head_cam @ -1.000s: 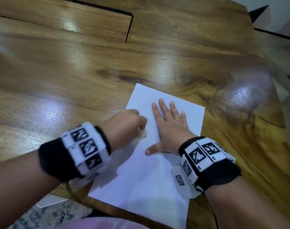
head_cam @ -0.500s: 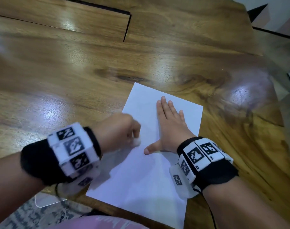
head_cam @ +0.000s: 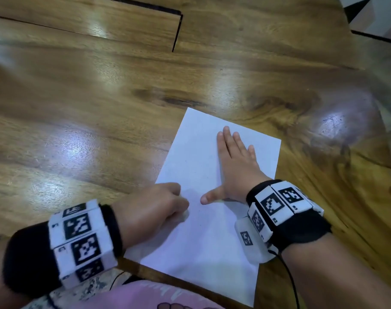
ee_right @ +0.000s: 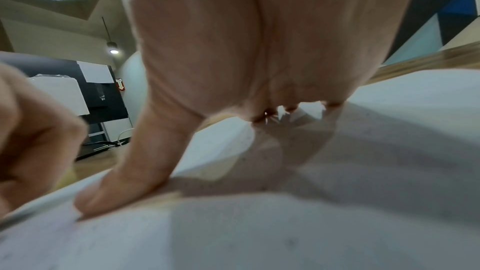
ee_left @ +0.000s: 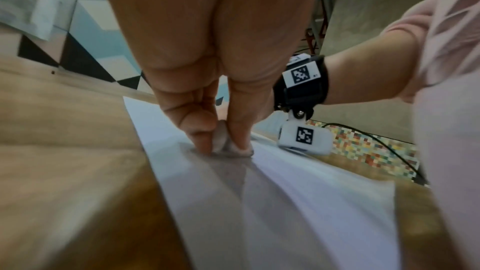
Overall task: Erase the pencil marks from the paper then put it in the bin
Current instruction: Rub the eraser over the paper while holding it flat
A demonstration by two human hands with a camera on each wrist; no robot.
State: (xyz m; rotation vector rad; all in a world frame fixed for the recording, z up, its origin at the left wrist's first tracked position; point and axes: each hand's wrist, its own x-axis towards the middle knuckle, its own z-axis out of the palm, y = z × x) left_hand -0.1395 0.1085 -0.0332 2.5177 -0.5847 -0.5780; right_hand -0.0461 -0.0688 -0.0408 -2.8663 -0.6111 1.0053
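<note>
A white sheet of paper (head_cam: 203, 241) lies at the near edge of the wooden table (head_cam: 101, 108), one corner hanging over the edge. My left hand (head_cam: 154, 208) pinches a small white eraser (head_cam: 185, 214) and holds it down on the sheet's left side. In the left wrist view the eraser (ee_left: 221, 141) sits between thumb and finger, touching the paper (ee_left: 285, 213). My right hand (head_cam: 237, 166) lies flat on the sheet with fingers straight and thumb spread, pressing the paper (ee_right: 337, 223) down. Tiny dark specks dot the paper. No bin is in view.
The glossy table carries a dark slot line (head_cam: 176, 30) at the back. A cable (head_cam: 288, 275) runs from my right wrist band over the near edge. Patterned floor (ee_left: 363, 147) shows beyond the table.
My left hand with the eraser has slid back toward me along the sheet's left side. My right hand stays flat on the paper.
</note>
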